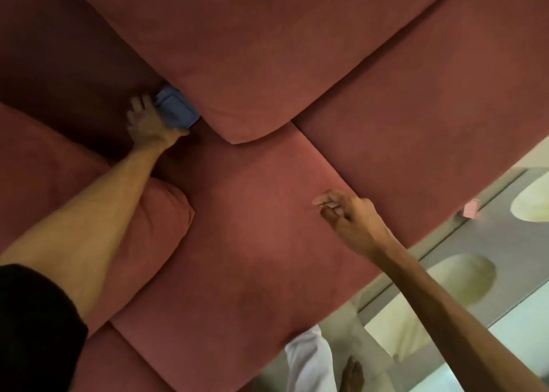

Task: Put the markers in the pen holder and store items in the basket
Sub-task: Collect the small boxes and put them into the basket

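Note:
A small blue box-like item [176, 110] lies on the red sofa, wedged under the edge of a back cushion [237, 64]. My left hand [148, 122] reaches to it, fingers spread, with the thumb side touching its near edge; I cannot tell if it grips it. My right hand [347, 216] hovers over the seat cushion [252, 228], fingers pinched on something small and pale that is too blurred to name. No pen holder, markers or basket are in view.
A loose red pillow [160, 213] lies under my left forearm. The sofa's front edge runs diagonally at the right, with a patterned floor [475, 258] beyond it. A small pink object [471, 209] sits by that edge. My foot [352, 374] shows at the bottom.

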Demonstrator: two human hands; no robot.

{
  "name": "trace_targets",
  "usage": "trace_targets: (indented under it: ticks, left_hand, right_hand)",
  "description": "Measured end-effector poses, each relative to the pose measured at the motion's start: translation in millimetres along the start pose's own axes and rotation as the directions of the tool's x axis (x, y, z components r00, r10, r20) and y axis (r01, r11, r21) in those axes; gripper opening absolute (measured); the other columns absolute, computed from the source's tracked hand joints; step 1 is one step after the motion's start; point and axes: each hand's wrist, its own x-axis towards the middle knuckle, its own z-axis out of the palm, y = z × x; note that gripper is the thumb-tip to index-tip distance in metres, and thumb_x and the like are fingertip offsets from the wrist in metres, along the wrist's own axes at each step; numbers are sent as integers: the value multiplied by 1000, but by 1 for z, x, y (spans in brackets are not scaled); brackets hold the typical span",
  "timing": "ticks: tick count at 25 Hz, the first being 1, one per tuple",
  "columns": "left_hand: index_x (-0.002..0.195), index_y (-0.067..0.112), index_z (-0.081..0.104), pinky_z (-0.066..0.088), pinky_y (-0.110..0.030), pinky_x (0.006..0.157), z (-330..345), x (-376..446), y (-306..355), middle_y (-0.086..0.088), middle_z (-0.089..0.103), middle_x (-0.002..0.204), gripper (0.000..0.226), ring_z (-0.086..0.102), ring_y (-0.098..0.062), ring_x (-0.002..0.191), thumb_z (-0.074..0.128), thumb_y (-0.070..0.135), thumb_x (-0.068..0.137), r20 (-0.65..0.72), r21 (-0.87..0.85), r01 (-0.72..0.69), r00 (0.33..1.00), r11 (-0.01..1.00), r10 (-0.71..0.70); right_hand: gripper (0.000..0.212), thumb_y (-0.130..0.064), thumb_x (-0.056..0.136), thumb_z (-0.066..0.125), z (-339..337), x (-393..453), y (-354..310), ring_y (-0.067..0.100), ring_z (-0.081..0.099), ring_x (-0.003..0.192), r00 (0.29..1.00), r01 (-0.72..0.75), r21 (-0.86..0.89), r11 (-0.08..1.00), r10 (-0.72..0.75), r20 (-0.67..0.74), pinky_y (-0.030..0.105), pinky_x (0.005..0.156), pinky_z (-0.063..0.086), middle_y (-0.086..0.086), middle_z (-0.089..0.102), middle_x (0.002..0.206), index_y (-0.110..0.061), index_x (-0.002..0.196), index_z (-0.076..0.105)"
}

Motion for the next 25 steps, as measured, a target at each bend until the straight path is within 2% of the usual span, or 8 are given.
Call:
trace_targets:
  ticks: [2,4,9,12,14,20,22,25]
  left_hand:
    - [154,3,37,44,-58,112,8,18,-2,-24,43,158,99,44,-45,144,90,35,76,-20,8,5,1000,1000,-4]
    - [140,-6,54,52,-54,105,12,20,-7,-30,60,142,78,59,-46,131,88,33,81,79,-22,6,997,1000,-4]
    - [136,-8,58,51,-52,104,25,-55,-20,-35,64,134,72,63,-50,123,85,38,88,287,-67,-53,955,996,70]
    - [128,12,68,57,-51,101,49,-147,-14,-20,75,123,74,71,-38,112,83,62,75,489,-157,-20,867,987,96]
    - [119,20,71,61,-52,95,82,-205,-4,-8,79,110,80,76,-31,102,76,75,62,581,-223,-17,801,975,147]
    - [121,25,72,62,-48,95,127,-453,122,5,81,110,55,77,-18,102,79,63,82,678,-443,-162,583,882,448]
    - [123,23,71,62,-43,89,141,-530,163,2,80,112,40,76,-20,102,77,49,93,672,-515,-202,507,833,539]
    - [125,23,69,59,-34,79,173,-643,207,-1,76,114,32,72,-17,97,72,40,98,668,-576,-202,442,792,599]
  right_hand:
    - [27,-13,105,55,-1,1,16,9,68,102,999,-44,5,999,44,2,6,78,44,-11,72,110,-20,123,73]
    - [27,-13,105,54,0,-8,34,7,66,100,995,-97,8,995,97,3,-3,73,39,-11,71,111,-21,122,72]
    - [21,-16,106,54,2,-49,67,1,62,82,980,-197,15,980,198,-14,-2,64,35,-11,71,106,-21,116,72]
    - [18,-16,103,57,1,-83,80,7,63,79,971,-233,79,969,237,-43,2,61,38,-9,70,93,-20,110,73]
    - [18,-15,101,60,1,-109,94,12,64,85,964,-241,161,957,255,-70,15,70,43,-6,70,93,-16,114,72]
    - [45,-25,99,66,-2,-224,204,26,66,112,900,-281,426,860,390,-196,31,96,51,7,68,127,-15,142,56]
    - [58,-35,99,68,-2,-273,261,28,60,125,869,-300,553,777,462,-178,31,96,46,11,60,142,-18,151,47]
    - [61,-49,96,72,1,-362,352,29,65,122,875,-247,852,462,485,-9,46,100,57,6,61,142,-29,148,48]
